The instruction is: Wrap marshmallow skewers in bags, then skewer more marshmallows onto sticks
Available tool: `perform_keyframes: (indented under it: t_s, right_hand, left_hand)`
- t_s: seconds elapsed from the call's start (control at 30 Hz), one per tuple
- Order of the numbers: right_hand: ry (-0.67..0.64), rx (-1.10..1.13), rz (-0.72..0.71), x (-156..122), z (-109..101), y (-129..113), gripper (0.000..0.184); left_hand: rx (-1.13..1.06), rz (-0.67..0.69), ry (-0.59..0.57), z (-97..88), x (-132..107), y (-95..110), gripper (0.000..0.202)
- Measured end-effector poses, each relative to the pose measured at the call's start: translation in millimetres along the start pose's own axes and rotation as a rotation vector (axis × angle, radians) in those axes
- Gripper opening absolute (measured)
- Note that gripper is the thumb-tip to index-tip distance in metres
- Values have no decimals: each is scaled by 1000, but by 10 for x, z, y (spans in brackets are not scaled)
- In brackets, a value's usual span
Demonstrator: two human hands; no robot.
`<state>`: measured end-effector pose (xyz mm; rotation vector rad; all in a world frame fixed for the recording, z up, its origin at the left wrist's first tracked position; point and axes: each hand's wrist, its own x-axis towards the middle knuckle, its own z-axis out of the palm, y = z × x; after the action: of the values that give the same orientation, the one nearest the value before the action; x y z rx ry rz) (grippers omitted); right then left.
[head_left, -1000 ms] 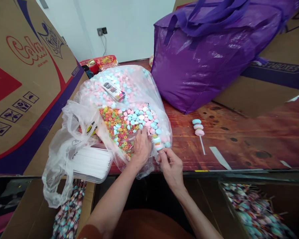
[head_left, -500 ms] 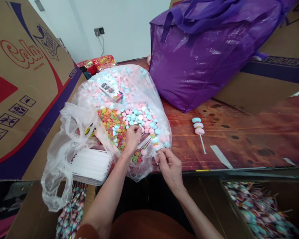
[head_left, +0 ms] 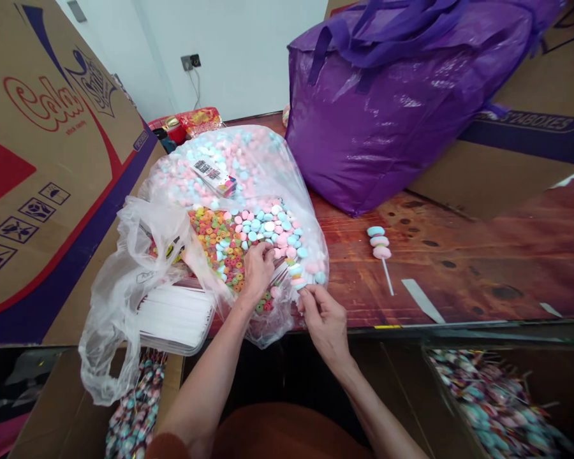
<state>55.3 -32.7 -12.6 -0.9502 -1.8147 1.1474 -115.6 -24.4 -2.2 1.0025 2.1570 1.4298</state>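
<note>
A big clear plastic bag (head_left: 268,166) lies on the wooden table (head_left: 459,268), full of pink, blue and white candy discs (head_left: 268,229) and small colourful candy rings (head_left: 217,239). My left hand (head_left: 258,268) reaches into the bag's mouth, its fingers curled and pinching among the candies. My right hand (head_left: 321,313) pinches a thin white stick with stacked candy pieces (head_left: 297,279) at the bag's near edge. A finished candy stick (head_left: 381,252) with three discs lies on the table to the right.
A clear box of white sticks (head_left: 175,319) sits under loose plastic at the left. A large printed cardboard box (head_left: 48,159) stands left, a purple bag (head_left: 402,95) behind. Open cartons of wrapped candy sticks (head_left: 492,401) sit below the table edge.
My left hand moved up and left inside the bag from the near edge to the candy pile and closed its fingers there. My right hand stayed at the bag's edge holding the stick.
</note>
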Motion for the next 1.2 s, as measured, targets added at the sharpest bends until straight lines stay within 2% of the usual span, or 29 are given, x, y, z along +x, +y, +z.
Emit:
perform_keyframes:
  t_s: [0.27, 0.47, 0.67, 0.83, 0.97, 1.1, 1.2]
  right_hand:
    - [4, -9, 7, -14, 12, 29, 29]
    - [0, -15, -1, -12, 8, 16, 30]
    - [0, -12, -2, -17, 7, 21, 28]
    - [9, -22, -2, -23, 10, 40, 29]
    - [11, -20, -3, -24, 10, 43, 29]
    - [4, -10, 3, -26, 11, 42, 29]
    - [3, -11, 10, -20, 13, 42, 28]
  left_hand:
    - [12, 36, -23, 8, -24, -33, 11]
    - [-60, -29, -84, -13, 13, -55, 11]
    - [9, -20, -76, 30, 42, -63, 17]
    - [31, 10, -78, 38, -23, -41, 17]
    - [-160, -10, -70, -12, -92, -27, 19]
    - [-501, -93, -89, -110, -179, -13, 29]
    - [-623, -161, -80, -177, -255, 1, 35]
